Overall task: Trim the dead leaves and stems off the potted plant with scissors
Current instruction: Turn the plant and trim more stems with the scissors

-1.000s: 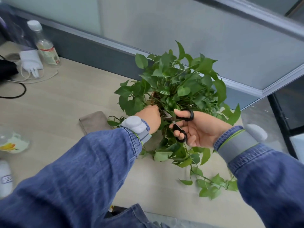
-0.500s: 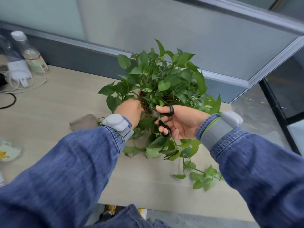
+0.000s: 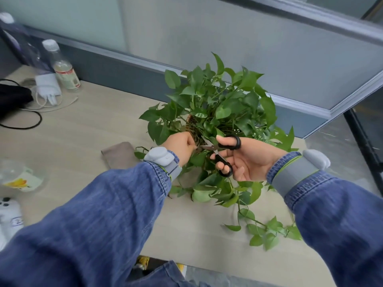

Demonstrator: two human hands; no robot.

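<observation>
A leafy green potted plant (image 3: 223, 104) stands on the wooden desk (image 3: 87, 129), with vines trailing to the front right. My left hand (image 3: 180, 146) reaches into the foliage at the brown roots and pinches a stem there. My right hand (image 3: 246, 160) holds black-handled scissors (image 3: 221, 150), thumb through the upper loop and fingers through the lower one. The blades are parted and point left, with their tips close to my left fingers. The pot itself is hidden by leaves.
A brown cloth (image 3: 119, 154) lies left of the plant. A plastic bottle (image 3: 62, 67), a white charger (image 3: 47, 88) with cables and a dark object sit at the back left. A clear container (image 3: 18, 175) and a white controller (image 3: 9, 212) lie at the left edge.
The scissor blades have parted and now sit at the stem beside my left fingers. Both hands stay at the plant's base; the camera view has shifted slightly.
</observation>
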